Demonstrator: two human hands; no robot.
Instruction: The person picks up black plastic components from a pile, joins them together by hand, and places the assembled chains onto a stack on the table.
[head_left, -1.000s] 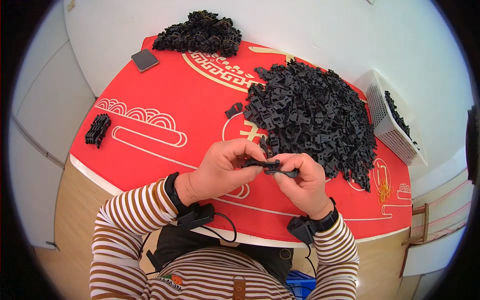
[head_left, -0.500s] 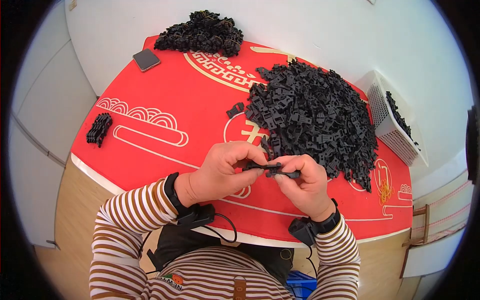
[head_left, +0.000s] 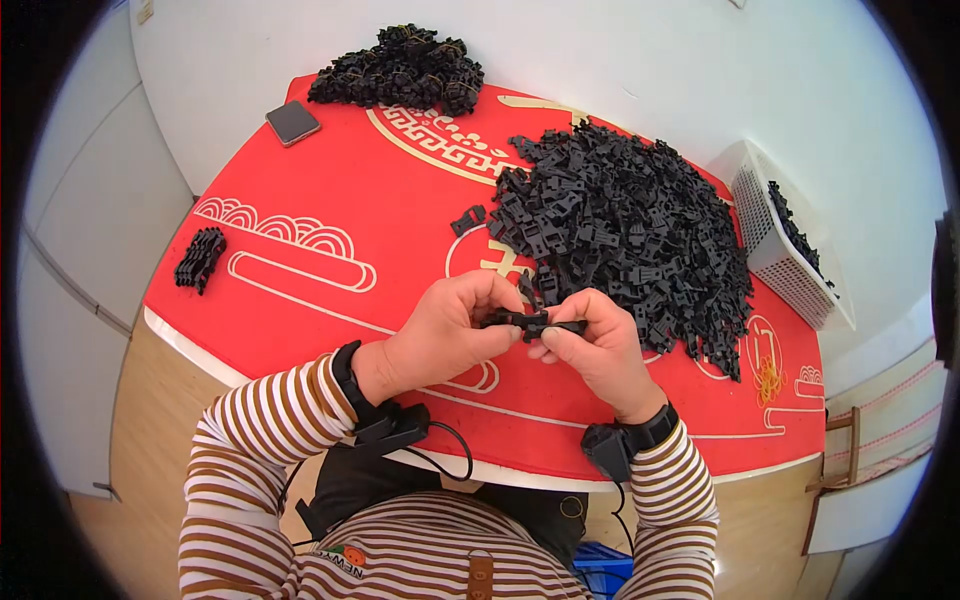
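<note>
Just in front of the big pile of black plastic buckles, my two hands meet over the red cloth. My left hand pinches a black plastic buckle between thumb and fingers. Another buckle, gripped by thumb and forefinger, is in my right hand. The two buckles overlap end to end between the fingertips, and my fingers hide parts of both. A single loose buckle lies by the pile's left side.
A stacked bundle of buckles sits at the left edge. Rubber-banded bundles are heaped at the back near a phone. On the right stand a white basket with black parts and some yellow rubber bands.
Both hands have shifted slightly away from my body. The buckle in my right hand has moved left and up, and the two buckles now overlap more closely.
</note>
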